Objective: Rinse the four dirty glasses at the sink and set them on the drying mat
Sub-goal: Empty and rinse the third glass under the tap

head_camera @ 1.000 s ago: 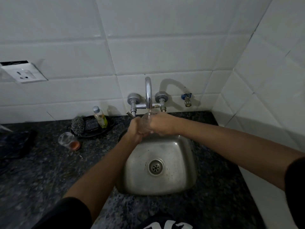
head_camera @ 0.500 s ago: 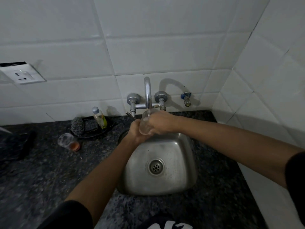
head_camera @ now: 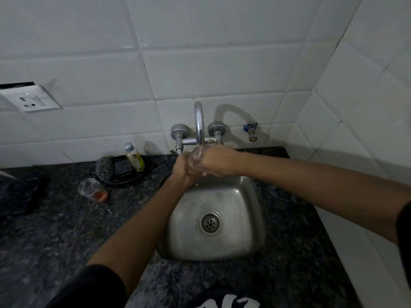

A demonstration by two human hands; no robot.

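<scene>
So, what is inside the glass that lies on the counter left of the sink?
The lying glass shows an orange-red residue at its bottom end; nothing else is visible inside. The dim picture hides finer detail.

Soap bottle (head_camera: 134, 158), scrubber (head_camera: 104, 168), wall socket (head_camera: 30, 101)

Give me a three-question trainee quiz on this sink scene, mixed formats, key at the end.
1. True or false: the glass held by both hands is under the faucet.
2. Where is the other glass? A) in the sink B) on the counter left of the sink C) on the drain
3. Fill in: the bottle stands on a dark ____ beside the scrubber.

Key: 1 true; 2 B; 3 tray. The left hand and right hand both grip the glass above the sink.
</scene>
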